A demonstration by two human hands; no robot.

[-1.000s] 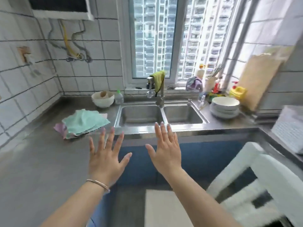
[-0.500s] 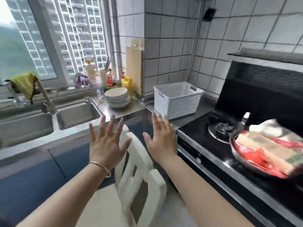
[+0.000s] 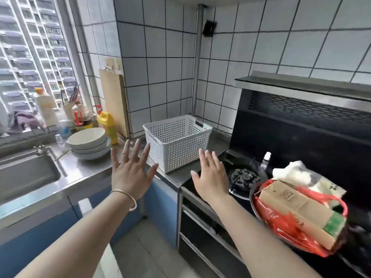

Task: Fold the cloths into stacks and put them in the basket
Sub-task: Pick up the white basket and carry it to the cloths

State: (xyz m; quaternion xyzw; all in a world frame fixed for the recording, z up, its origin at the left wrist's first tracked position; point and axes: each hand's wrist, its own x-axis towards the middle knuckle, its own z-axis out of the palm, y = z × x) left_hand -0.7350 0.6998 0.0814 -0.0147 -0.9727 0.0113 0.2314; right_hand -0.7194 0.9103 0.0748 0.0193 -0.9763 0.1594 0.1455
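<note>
The white perforated basket (image 3: 176, 141) stands on the steel counter (image 3: 84, 173) in the tiled corner, between a stack of bowls (image 3: 89, 143) and the black stove (image 3: 244, 177). Nothing shows inside it. Both hands hang in the air before it, holding nothing: left hand (image 3: 131, 173) with fingers spread, right hand (image 3: 210, 177) flat, fingers together. A sink (image 3: 26, 175) lies at far left under the window (image 3: 34, 57).
</note>
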